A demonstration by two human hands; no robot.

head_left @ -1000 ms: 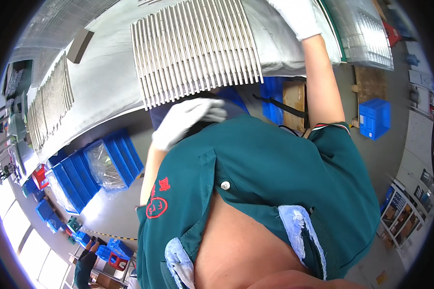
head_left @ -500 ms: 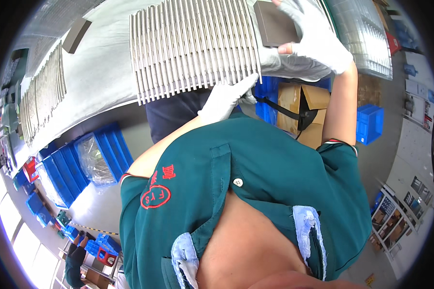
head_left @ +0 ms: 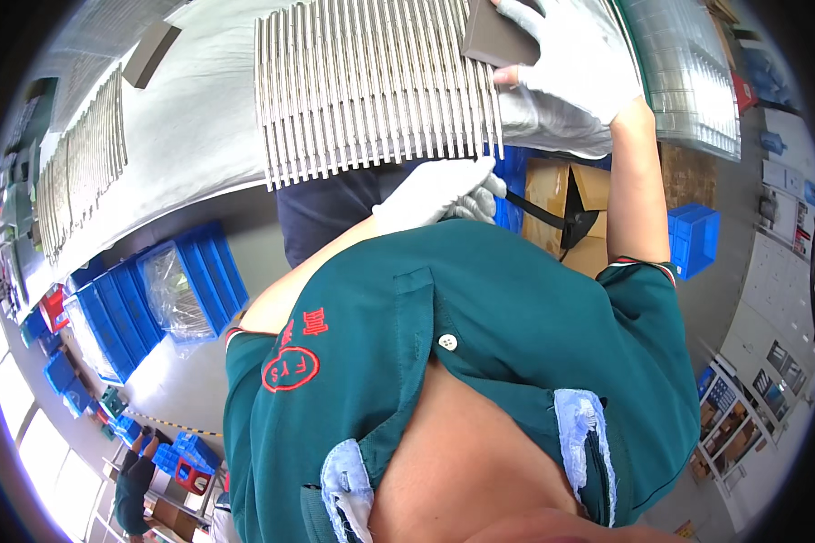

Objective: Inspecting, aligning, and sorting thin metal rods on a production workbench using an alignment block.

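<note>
1. Left hand [head_left: 444, 192], white-gloved: nearest me, just off the near ends of the rods at their right end. Fingers curled; I cannot tell whether they close on anything.
2. Carton [head_left: 548, 195]: open, brown, below and right of the left hand.
3. Right hand [head_left: 580, 63], gloved, thumb-tip bare: beyond and right of the left. I see thumb and fingers spread apart at the block's right end; whether they clamp it, I cannot tell.
4. Block [head_left: 498, 36]: grey-brown, at the right hand's fingers, beside the right end of the rods.
5. Rods [head_left: 371, 90]: one silvery row, left of the right hand.
6. Cloth [head_left: 204, 100]: pale, under rods and block.
7. Trays [head_left: 688, 81]: clear, stacked, right of the right hand.
8. Crates [head_left: 210, 271]: blue, well left of the left hand.
9. Far block [head_left: 151, 54] and far rods [head_left: 81, 158]: well left of both hands.
</note>
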